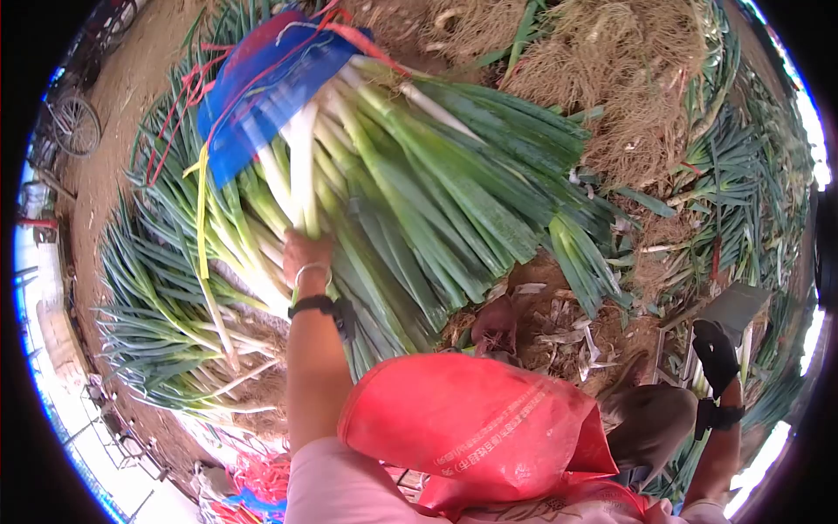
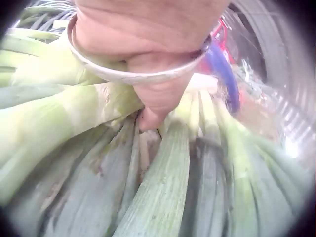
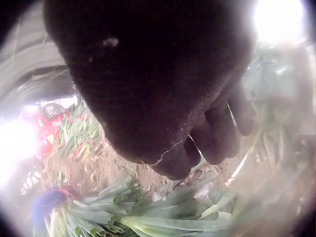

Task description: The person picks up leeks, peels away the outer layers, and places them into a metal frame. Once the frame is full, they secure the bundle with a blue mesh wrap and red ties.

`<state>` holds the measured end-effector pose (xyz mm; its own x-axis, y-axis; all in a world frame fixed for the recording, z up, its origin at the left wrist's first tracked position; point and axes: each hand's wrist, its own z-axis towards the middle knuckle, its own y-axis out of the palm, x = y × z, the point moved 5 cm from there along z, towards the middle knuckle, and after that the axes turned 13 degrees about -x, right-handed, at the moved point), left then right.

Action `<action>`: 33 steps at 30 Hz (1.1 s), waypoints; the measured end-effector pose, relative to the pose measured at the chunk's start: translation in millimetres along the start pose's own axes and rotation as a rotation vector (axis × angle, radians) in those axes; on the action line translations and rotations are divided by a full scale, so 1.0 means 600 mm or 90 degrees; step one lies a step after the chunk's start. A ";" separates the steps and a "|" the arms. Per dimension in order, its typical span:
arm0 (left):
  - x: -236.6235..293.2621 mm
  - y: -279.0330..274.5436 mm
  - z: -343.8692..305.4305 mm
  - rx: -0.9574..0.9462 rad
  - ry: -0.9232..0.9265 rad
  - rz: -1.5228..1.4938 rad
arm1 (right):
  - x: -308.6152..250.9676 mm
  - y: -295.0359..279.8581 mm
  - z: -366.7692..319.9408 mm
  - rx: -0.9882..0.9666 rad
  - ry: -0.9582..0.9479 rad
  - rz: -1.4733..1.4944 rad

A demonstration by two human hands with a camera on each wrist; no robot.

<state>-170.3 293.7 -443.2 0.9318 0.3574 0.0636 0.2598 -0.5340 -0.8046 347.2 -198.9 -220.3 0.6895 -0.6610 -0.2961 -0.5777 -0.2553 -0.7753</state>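
My left hand [image 1: 307, 253], bare with a light bracelet, grips leeks at their pale stems within a large spread bundle [image 1: 436, 192]. In the left wrist view the left hand [image 2: 153, 101] dips between thick stalks [image 2: 163, 192], and part of its grip is hidden. A blue sheet [image 1: 240, 127] covers the root ends of the bundle. Off to the right, my right hand [image 1: 717, 354] wears a dark glove. In the right wrist view the right hand [image 3: 163, 94] hangs with loosely bent fingers [image 3: 217, 143], gaps showing between them and nothing visible held.
A heap of dry roots [image 1: 620, 79] lies beyond the bundle. More leeks lie at the left [image 1: 153, 323] and right [image 1: 742, 192]. A grey panel [image 1: 738, 307] overlaps the gloved hand. Red sheeting [image 1: 471, 419] covers the lap; a bicycle wheel [image 1: 74, 125] stands far left.
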 end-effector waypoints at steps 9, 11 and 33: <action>-0.302 0.040 -0.284 -0.303 0.351 -0.274 | 0.000 -0.025 -0.040 0.017 0.014 -0.074; -0.321 -0.002 -0.393 -0.387 0.302 -0.412 | 0.000 -0.023 -0.045 0.033 -0.012 0.020; 0.152 -0.081 -1.000 -0.569 0.782 -0.311 | -0.157 -0.085 -0.378 0.342 -0.799 1.223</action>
<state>54.0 -107.5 -43.8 0.2329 0.0502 0.9712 0.2276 -0.9738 -0.0043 212.7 -283.3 -26.2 -0.3369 0.8043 -0.4894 -0.6645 0.1651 0.7288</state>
